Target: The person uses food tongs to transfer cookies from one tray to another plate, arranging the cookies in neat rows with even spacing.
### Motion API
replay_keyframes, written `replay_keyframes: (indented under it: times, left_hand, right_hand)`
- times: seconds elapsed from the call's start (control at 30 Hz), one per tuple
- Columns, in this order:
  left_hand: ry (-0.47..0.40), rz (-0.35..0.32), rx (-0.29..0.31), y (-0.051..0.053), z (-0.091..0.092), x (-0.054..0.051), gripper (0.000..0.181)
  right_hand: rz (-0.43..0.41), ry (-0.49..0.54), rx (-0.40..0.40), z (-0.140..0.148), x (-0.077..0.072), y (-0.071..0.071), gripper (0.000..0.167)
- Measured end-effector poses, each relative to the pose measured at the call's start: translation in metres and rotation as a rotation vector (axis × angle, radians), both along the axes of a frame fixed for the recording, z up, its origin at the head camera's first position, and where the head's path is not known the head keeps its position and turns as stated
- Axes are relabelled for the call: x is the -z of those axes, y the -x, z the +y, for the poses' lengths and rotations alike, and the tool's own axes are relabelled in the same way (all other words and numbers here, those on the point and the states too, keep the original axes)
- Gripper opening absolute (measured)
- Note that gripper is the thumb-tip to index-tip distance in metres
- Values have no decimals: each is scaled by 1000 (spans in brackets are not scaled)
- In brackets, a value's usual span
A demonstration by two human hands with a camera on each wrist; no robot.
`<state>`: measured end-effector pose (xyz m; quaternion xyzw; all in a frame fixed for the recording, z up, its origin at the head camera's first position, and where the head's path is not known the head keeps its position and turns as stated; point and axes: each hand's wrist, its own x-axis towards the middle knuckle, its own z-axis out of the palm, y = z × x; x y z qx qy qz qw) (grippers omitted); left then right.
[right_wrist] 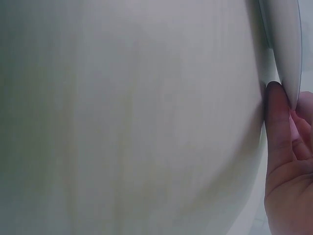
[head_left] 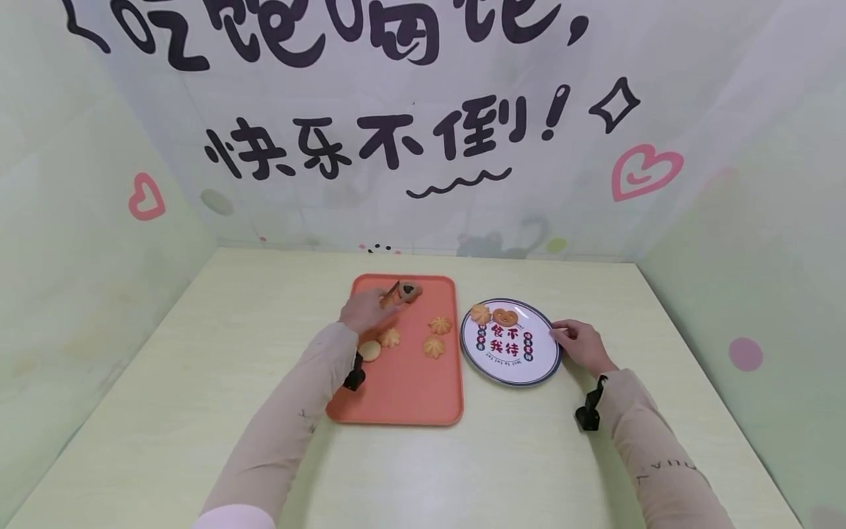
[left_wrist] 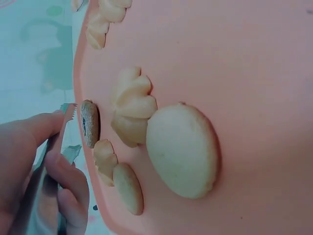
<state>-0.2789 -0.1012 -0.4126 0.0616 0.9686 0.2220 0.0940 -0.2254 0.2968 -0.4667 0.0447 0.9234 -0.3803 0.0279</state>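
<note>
In the head view my left hand [head_left: 366,311] is over the upper part of an orange-pink tray [head_left: 403,393]. It grips metal tongs [left_wrist: 35,204], whose two serrated tips stand apart in the left wrist view. Close by the tips is a round brown cookie [left_wrist: 90,125] with a dark centre. Nothing shows between them. My right hand [head_left: 583,346] pinches the right rim of a round white plate [head_left: 505,376] with a blue edge and printed characters. The right wrist view shows the thumb and fingers on either side of that rim [right_wrist: 286,54].
Several cookies lie on the tray, including a pale round cookie [head_left: 370,351] and swirl cookies [head_left: 433,347]. A swirl cookie [head_left: 480,314] and a pretzel-shaped cookie [head_left: 505,317] are on the plate. Tray and plate stand on a light wooden table [head_left: 218,353], with a printed backdrop [head_left: 317,213] behind.
</note>
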Motion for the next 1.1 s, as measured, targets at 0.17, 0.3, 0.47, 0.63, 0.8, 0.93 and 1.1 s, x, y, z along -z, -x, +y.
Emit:
replay_keyframes:
  times: [0.17,0.3,0.47,0.63,0.8,0.93,1.1]
  left_hand:
    - [30,32,11,4,-3,0,55]
    - [68,18,34,13,-4,1,55]
    - [84,-18,67,18,-6,5,53]
    - [87,-33,89,17,-7,7,51]
    - [45,-18,95,9,-6,6,49]
    - [8,-10,120,-1,-2,3,47]
    - [21,-3,158,-14,2,-4,50]
  right_hand:
    - [6,6,2,0,1,0,36]
    - [9,10,5,0,3,-1,36]
    - [7,9,3,0,3,-2,36]
    - [0,2,9,0,1,-1,36]
    - [7,-3,1,1,2,-1,35]
    - [16,-7,0,1,4,0,35]
    - [35,-7,-6,2,4,0,35]
